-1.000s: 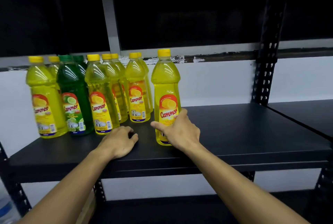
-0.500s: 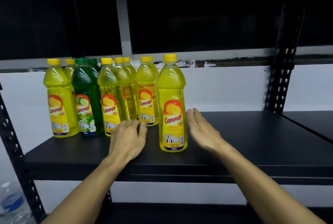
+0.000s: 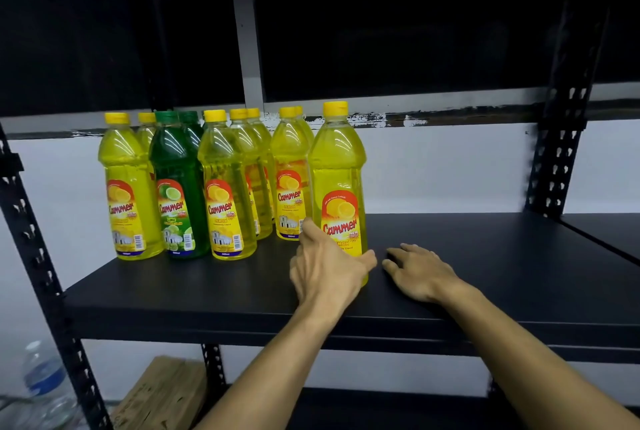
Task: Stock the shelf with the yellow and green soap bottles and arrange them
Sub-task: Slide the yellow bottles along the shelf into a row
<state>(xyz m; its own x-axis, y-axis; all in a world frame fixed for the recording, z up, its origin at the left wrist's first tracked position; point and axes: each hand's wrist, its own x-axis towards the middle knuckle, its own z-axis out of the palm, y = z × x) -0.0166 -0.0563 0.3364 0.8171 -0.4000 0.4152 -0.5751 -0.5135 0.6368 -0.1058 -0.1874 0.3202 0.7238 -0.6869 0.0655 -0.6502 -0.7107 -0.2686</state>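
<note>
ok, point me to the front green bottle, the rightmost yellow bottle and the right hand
front green bottle [image 3: 176,187]: head view, body above label
rightmost yellow bottle [image 3: 337,166]: head view, upper body
right hand [image 3: 420,273]: head view, back of hand

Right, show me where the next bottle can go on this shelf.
Free: the bare shelf right of the front yellow bottle, up to the upright, beyond the right hand. Crowded: the left end, packed with bottles.

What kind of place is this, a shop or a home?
Probably a shop stockroom or store aisle: black metal shelf with perforated posts, and many identical branded soap bottles lined up in rows.
</note>
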